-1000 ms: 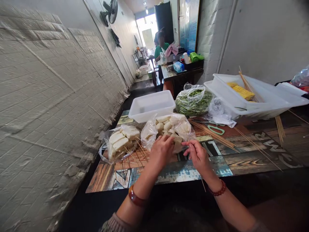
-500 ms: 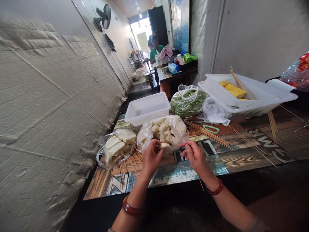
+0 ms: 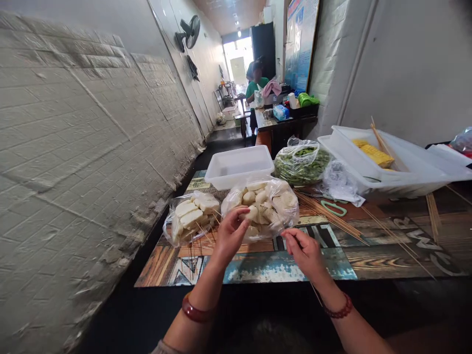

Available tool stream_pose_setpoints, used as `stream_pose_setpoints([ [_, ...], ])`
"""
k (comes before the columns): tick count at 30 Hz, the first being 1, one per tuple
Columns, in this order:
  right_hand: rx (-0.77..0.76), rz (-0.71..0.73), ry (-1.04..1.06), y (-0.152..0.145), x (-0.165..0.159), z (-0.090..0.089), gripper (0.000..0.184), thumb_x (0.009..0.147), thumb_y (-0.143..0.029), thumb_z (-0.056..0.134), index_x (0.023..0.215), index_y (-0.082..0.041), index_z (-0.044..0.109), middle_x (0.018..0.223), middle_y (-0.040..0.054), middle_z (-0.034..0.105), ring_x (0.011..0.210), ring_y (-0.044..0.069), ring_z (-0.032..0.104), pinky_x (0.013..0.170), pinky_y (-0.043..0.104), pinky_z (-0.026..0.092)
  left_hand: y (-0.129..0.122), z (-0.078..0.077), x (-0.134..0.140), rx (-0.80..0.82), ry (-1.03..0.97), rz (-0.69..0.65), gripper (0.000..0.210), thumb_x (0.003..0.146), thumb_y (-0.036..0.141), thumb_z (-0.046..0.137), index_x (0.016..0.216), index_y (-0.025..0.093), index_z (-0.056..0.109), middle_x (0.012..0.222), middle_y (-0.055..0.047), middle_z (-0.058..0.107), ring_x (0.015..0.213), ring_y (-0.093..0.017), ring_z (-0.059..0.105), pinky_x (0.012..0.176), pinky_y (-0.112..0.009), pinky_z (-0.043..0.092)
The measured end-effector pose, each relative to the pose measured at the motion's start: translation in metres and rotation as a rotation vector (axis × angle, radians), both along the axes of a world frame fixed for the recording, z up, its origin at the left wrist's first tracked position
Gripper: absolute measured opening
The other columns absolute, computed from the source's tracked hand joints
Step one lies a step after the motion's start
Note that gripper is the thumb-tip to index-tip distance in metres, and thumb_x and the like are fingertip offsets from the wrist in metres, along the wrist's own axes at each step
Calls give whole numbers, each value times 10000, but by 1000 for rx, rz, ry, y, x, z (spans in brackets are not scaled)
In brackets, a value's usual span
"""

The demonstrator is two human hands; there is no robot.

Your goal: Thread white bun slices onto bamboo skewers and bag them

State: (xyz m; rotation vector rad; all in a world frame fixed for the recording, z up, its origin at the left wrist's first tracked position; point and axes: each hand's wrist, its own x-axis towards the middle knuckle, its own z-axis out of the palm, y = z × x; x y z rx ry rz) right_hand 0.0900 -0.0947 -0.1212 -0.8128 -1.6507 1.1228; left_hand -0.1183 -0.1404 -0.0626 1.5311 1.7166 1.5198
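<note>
My left hand is curled, with a pale round slice between thumb and fingertips, in front of an opened clear plastic bag of similar pale, peeled pieces. My right hand is closed in a pinch around a thin bamboo skewer; its lower end shows below the palm, near the wrist, and the tip is hard to make out. To the left lies a second clear bag with thick pale slabs. Several skewers stick out from these slabs towards me.
Behind the bags stands a white plastic tub. Right of it are a bag of green vegetables, green-handled scissors, loose skewers and stacked white tubs with corn. A person sits farther back.
The view has swung left, so the table's things appear farther right. My left hand has opened slightly around the slice. My right hand still pinches the skewer, a little lower in view.
</note>
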Motion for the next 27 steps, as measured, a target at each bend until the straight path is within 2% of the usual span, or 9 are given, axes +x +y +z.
stream_pose_setpoints([
  [4, -75, 112, 21, -9, -11, 7, 237, 905, -379, 578, 904, -207, 741, 469, -56, 531, 430, 126, 503, 480, 248, 415, 14, 3, -10, 26, 503, 65, 205, 831, 152, 567, 986, 201, 692, 1187, -115, 665, 1114, -255, 613, 973, -452, 483],
  [7, -165, 74, 82, -4, -15, 11, 330, 914, -423, 563, 1054, -165, 715, 469, -72, 493, 395, 100, 429, 421, 220, 361, 20, 9, -6, -9, 689, 68, 218, 817, 137, 589, 996, 202, 694, 1181, -106, 676, 1104, -274, 613, 972, -479, 478],
  [11, -272, -53, 215, 11, -6, 19, 478, 938, -477, 508, 1291, -160, 560, 545, -96, 418, 406, 80, 334, 363, 175, 268, 38, 21, 9, -69, 711, 48, 226, 867, 169, 559, 1059, 179, 679, 1084, -97, 701, 1038, -248, 631, 926, -406, 498],
  [13, -341, -80, 333, 16, -1, 25, 492, 895, -477, 585, 1280, -172, 563, 569, -94, 415, 429, 76, 324, 360, 158, 246, 52, 26, 16, -116, 719, 47, 244, 878, 183, 554, 1092, 160, 668, 1062, -103, 701, 1006, -236, 636, 902, -371, 501],
  [15, -417, -74, 442, 17, 4, 31, 480, 837, -457, 672, 1219, -175, 607, 566, -94, 420, 431, 72, 305, 350, 150, 225, 68, 29, 22, -128, 730, 65, 261, 879, 204, 560, 1108, 135, 664, 1075, -130, 690, 1011, -253, 626, 915, -387, 484],
  [20, -479, -24, 487, 10, 7, 39, 444, 798, -441, 723, 1148, -176, 655, 538, -94, 438, 409, 61, 284, 341, 144, 218, 99, 28, 32, -122, 748, 121, 336, 837, 323, 644, 1102, 117, 663, 1099, -184, 658, 1055, -323, 585, 939, -462, 438],
  [23, -488, -22, 512, 8, 7, 39, 445, 792, -435, 741, 1138, -166, 664, 529, -96, 436, 410, 50, 275, 351, 134, 214, 113, 28, 35, -114, 729, 104, 351, 812, 343, 676, 1111, 159, 665, 1099, -147, 674, 1035, -300, 597, 929, -427, 443],
  [27, -495, -19, 529, 6, 7, 41, 443, 792, -428, 749, 1139, -164, 667, 540, -89, 454, 417, 42, 273, 354, 126, 214, 117, 28, 32, -91, 678, 64, 190, 825, 235, 645, 1005, 194, 692, 1018, -71, 713, 983, -226, 627, 894, -334, 460],
])
